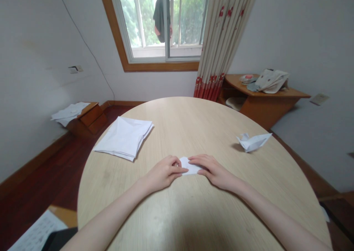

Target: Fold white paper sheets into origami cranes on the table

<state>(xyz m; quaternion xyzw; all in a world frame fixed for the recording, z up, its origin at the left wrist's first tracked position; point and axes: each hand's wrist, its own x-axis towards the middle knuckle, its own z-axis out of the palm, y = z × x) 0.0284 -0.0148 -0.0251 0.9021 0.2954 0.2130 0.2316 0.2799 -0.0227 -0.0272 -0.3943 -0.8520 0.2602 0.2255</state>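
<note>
The small folded paper (190, 168) lies on the round table (193, 221), right between both hands. It looks very light and thin, soft enough to bend, easy to crease or tear, and likely to slide on the smooth wood (so its ends are the best spots to hold, gently). The left hand (163, 173) is curled, thumb and first finger pinching the paper's left end. The right hand (212, 168) lies low, fingers almost straight on the right end – whether its thumb pinches too, I cannot tell
</note>
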